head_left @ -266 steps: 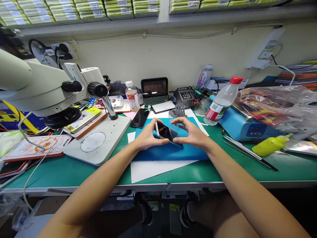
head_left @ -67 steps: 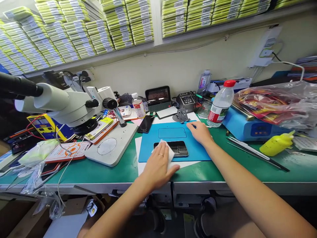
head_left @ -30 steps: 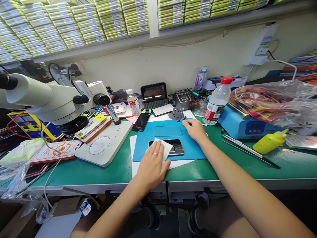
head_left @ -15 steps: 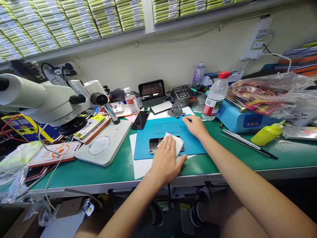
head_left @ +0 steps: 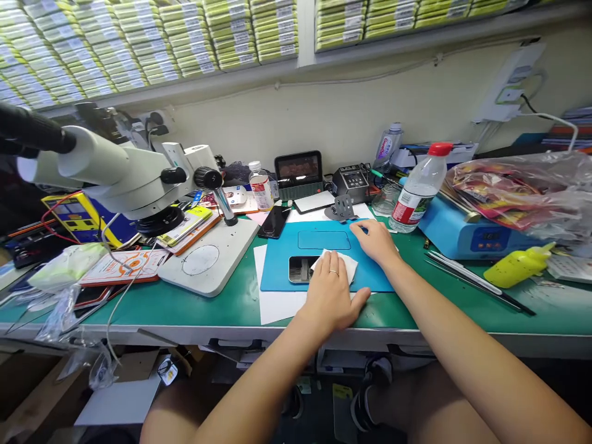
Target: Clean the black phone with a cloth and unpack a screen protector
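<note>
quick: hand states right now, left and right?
Left hand: open, flat, pressing cloth onto phone.
Right hand: open, resting on mat, nothing seen in it.

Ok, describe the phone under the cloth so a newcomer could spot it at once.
Find the blue mat at the middle of the green bench. On its near half a phone lies crosswise, its right end under the white cloth beneath the left hand. Unlike the black phone beyond the mat's far-left corner, its rim is pale.

phone (head_left: 301,269) on mat (head_left: 282,271), microscope (head_left: 115,176) left
</note>
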Available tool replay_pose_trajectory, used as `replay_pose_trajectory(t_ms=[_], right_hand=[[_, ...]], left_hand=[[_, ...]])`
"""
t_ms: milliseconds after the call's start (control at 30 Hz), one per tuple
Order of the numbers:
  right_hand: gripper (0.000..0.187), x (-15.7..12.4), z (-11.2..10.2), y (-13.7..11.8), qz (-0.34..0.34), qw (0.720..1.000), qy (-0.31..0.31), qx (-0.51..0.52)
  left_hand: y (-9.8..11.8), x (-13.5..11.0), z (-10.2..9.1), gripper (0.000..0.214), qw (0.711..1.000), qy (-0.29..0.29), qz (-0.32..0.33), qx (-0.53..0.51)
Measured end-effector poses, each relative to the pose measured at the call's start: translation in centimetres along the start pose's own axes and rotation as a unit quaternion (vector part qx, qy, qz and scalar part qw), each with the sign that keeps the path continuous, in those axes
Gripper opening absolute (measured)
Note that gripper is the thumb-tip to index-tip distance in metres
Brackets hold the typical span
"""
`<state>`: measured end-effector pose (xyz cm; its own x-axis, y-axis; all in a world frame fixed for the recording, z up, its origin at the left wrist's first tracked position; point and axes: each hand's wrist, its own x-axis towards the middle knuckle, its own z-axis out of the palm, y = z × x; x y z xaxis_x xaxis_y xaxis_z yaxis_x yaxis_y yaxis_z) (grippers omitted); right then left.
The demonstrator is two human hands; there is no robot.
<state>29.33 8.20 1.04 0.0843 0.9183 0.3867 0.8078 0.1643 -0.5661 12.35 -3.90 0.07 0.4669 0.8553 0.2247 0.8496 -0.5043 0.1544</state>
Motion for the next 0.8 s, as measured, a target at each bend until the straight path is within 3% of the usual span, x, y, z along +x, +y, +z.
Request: replay_pose_trajectory(t_ms=[67,167,300,400,467,567,667,800], right_hand=[[0.029,-0.1,-0.4,-0.6,-0.01,1.0,0.009,-0.003],[0.029,-1.5,-1.1,-2.8,-0.073,0.997,0.004,0.009],[0.031,-6.7,-1.2,-7.2,-0.246,0.963,-0.11,0.027],[0.035,-10.7,-0.6,-8.7,-0.307,0.939,-0.158,0.003],[0.039,-11.9,-0.5,-7.8,-0.287,0.944,-0.158,-0.026],[0.047,-11.0,-1.4,-4.9,-0.232,0.959,-0.158,-0.045],[0.064,-8.8,-3.0,-2.5,-0.181,0.961,-0.209,-0.034],[0.073,-7.6,-4.1,-1.9,-0.127,0.958,-0.258,-0.01]], left_hand=[[-0.8,-0.4,-0.6,0.078,1.0,-0.006,0.017,-0.007],[-3.7,-3.0,-1.7,0.07,1.0,-0.014,0.015,-0.005],[-7.2,-6.4,-2.6,0.065,1.0,-0.013,-0.019,0.021],[-7.3,-6.6,-2.3,0.061,0.999,-0.002,-0.01,0.03],[-6.9,-5.8,-2.2,0.059,1.0,0.009,0.008,0.027],[-7.2,-4.8,-2.5,0.055,1.0,0.006,0.028,-0.001],[-9.1,-5.0,-3.3,0.048,0.998,-0.005,0.054,-0.033],[-11.5,-6.1,-4.0,0.045,0.996,-0.007,0.081,-0.037]])
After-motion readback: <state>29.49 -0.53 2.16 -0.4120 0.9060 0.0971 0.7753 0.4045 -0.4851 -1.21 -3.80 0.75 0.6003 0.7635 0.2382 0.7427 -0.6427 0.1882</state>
